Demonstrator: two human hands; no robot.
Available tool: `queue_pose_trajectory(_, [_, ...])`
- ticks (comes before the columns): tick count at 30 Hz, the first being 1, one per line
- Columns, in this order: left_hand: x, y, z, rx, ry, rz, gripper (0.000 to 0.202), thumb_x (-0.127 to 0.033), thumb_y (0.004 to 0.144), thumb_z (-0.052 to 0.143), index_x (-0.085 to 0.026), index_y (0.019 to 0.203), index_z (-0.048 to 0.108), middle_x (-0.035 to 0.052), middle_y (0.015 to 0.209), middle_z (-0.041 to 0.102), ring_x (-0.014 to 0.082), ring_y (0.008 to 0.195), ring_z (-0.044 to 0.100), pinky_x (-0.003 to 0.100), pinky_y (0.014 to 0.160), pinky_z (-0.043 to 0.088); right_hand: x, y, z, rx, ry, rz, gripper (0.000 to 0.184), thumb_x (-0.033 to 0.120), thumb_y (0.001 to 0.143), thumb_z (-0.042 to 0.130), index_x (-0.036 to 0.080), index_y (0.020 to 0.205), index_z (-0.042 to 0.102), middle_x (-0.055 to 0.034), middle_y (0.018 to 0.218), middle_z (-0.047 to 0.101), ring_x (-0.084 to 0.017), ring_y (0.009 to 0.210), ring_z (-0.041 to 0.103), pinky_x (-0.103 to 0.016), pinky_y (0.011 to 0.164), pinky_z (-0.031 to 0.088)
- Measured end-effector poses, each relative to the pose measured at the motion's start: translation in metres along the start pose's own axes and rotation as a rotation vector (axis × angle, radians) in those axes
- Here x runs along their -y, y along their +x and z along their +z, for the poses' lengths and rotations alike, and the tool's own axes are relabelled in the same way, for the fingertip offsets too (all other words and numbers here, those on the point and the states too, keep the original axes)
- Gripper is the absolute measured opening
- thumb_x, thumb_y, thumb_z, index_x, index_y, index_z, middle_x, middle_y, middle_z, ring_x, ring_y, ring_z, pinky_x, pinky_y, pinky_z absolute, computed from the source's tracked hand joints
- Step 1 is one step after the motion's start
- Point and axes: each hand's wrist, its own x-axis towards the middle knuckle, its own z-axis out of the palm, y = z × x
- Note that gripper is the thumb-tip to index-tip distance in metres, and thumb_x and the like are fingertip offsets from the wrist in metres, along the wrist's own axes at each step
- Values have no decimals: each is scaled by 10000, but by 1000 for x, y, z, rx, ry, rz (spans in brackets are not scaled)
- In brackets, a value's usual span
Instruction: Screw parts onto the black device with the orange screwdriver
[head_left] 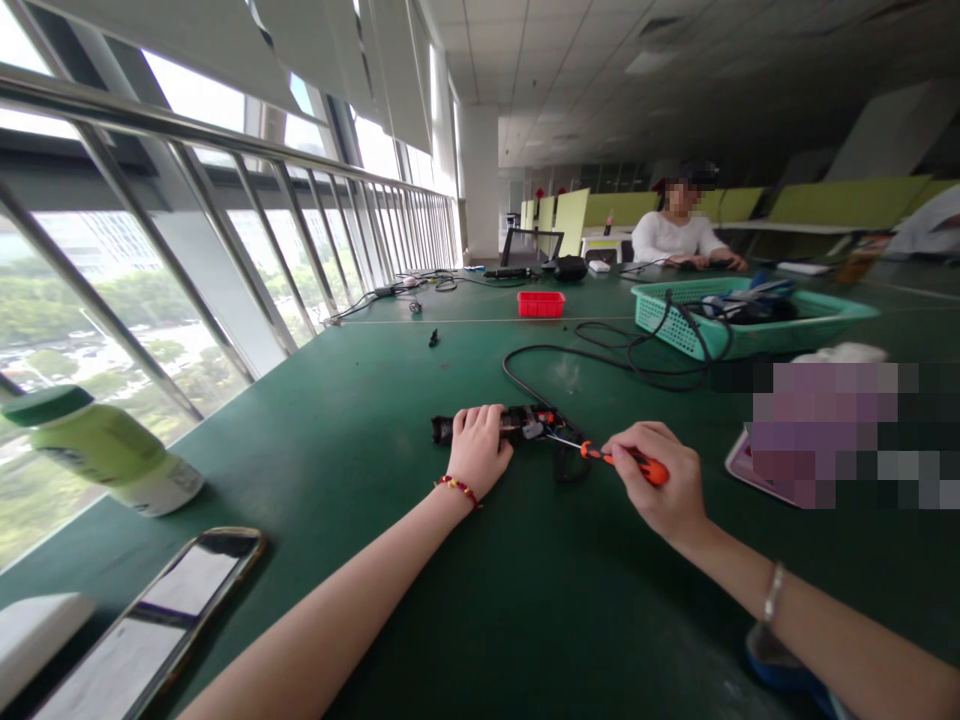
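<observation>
My left hand (480, 450) is closed over a black cylindrical corded device (514, 424) lying on the green table. The device's right end looks opened up, with small grey and orange parts and wires showing. In my right hand (667, 480) is an orange and black screwdriver (637, 462), its thin metal shaft pointing left. The screwdriver's tip is at the exposed parts; I cannot tell exactly what it touches. A black cable (517, 372) runs from the device's right end toward the back right.
A teal basket (675, 338) of cables and tools and a red tray (541, 304) stand farther back. A small black piece (433, 338) lies left of centre. A bottle (105, 450) and a phone (165, 620) are at left. Across the table sits a person (675, 235).
</observation>
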Motion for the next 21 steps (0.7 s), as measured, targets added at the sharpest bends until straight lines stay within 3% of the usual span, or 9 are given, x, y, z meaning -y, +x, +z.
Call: queue_pose_trajectory(21, [-1, 0, 0, 15, 11, -9, 352, -179, 744, 474, -159, 1095, 484, 64, 1074, 590, 230, 1041, 486, 380, 991, 294, -1, 0, -1, 4, 3, -46, 152, 127, 801, 492, 208, 675, 523, 18, 606, 604, -139, 599, 558, -314, 625, 448])
